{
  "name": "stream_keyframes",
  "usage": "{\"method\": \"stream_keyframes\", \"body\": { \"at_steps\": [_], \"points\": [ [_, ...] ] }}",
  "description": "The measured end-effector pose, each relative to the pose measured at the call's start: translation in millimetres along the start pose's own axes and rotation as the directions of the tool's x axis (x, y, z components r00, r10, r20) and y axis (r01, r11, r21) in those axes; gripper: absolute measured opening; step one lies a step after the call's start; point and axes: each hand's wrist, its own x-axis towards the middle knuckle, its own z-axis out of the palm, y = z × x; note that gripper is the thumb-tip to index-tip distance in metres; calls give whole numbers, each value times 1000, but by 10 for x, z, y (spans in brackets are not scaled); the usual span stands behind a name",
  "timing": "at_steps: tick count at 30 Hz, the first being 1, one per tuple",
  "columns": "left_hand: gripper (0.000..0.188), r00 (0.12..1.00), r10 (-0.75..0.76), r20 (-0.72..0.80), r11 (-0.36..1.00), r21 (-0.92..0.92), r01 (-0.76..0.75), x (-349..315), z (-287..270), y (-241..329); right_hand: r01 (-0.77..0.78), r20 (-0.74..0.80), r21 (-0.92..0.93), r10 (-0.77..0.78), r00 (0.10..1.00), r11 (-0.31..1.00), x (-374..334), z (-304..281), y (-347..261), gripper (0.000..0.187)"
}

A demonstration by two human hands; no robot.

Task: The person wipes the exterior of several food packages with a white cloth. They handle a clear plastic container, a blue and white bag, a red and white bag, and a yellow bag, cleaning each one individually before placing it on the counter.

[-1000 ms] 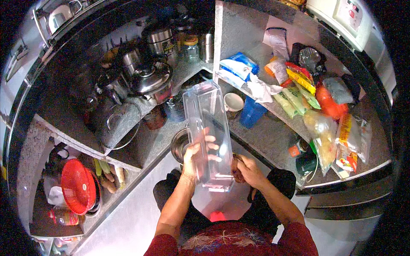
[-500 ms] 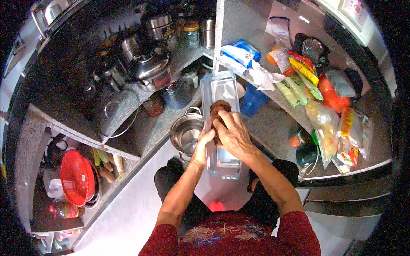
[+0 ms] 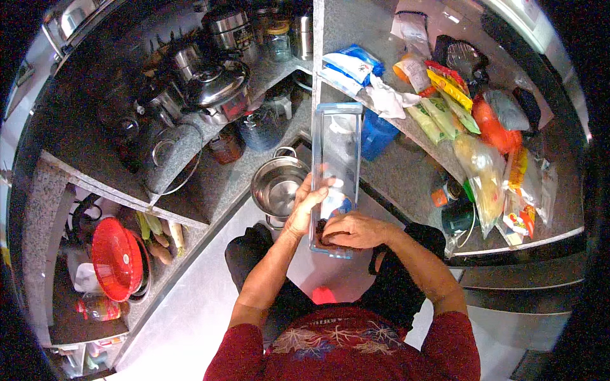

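At left sits a red basin (image 3: 116, 260), then a two-handled steel pot (image 3: 279, 188). Centrally, the left hand (image 3: 306, 208) clasps a clear rectangular container (image 3: 342, 162); at its near end, a brown item (image 3: 321, 227) is mostly covered by the right hand (image 3: 357, 230); whether gripped, I cannot tell.

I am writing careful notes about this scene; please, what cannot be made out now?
Head view: dark brown item inside the clear rectangular plastic container, mostly covered by the right hand; full shape unclear.
Head view: dark round vessel behind the red round plastic basin, mostly covered by the basin.
Head view: white smooth-sided object, upper right, cut off by the top edge.
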Motion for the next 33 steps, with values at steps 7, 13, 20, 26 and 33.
{"method": "stream_keyframes", "body": {
  "at_steps": [7, 13, 20, 26, 33],
  "points": [
    [71, 1000, -10, 15, 998, -70, 11, -40, -27, 89, -91, -85, 99, 99, 991, 991, -273, -488, -333, 25],
    [68, 977, -93, -192, 994, -72, 81, 73, -97, -37, 6, -377, -255, -105, 920, 967, 139, 118, -486, 17],
    [77, 949, 28, -315, 973, 226, 46, -39, 8, 58, -214, -266, -558, 72, 961, 802, -185, 253, -459, 16],
    [74, 983, -36, -178, 999, -30, 31, -73, -96, 142, -408, -423, -308, 261, 868, 859, -655, -7, -415, 14],
    [86, 996, -75, -46, 991, -117, 69, -69, 144, 19, -155, -849, 315, 351, 395, 936, -246, 326, 68, 38]
  ]
}}
